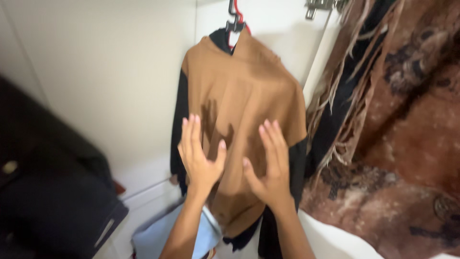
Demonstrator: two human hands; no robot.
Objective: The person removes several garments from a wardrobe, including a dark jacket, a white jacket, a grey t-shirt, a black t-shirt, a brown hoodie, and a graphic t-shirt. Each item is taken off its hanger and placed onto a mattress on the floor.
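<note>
While we looked down from the head camera, both hands were raised side by side in the lower middle of the frame, in front of a brown garment (244, 91) that hung on a red hanger (238, 17) at the top centre. The left hand (199, 148) was spread wide, fingers straight and close together, thumb splayed toward the right; it gripped nothing. We could not tell whether its fingertips touched the cloth or hovered just before it. The right hand (269, 160) was likewise flat and open, fingers pointing up, thumb stretched toward the left hand, and it held nothing either; contact with the fabric was equally unclear. A narrow strip of brown cloth showed between the two thumbs.

The garment had black sleeves (179, 124) and a black collar, and its hem fell behind our wrists. It hung against a white wall (105, 72) inside what looked like a closet. At the right of the frame hung a reddish-brown patterned cloth with fringes (407, 120). At the lower left lay a dark, blurred bundle (52, 201), and below our left forearm a pale blue item (153, 237) showed at the bottom edge.
</note>
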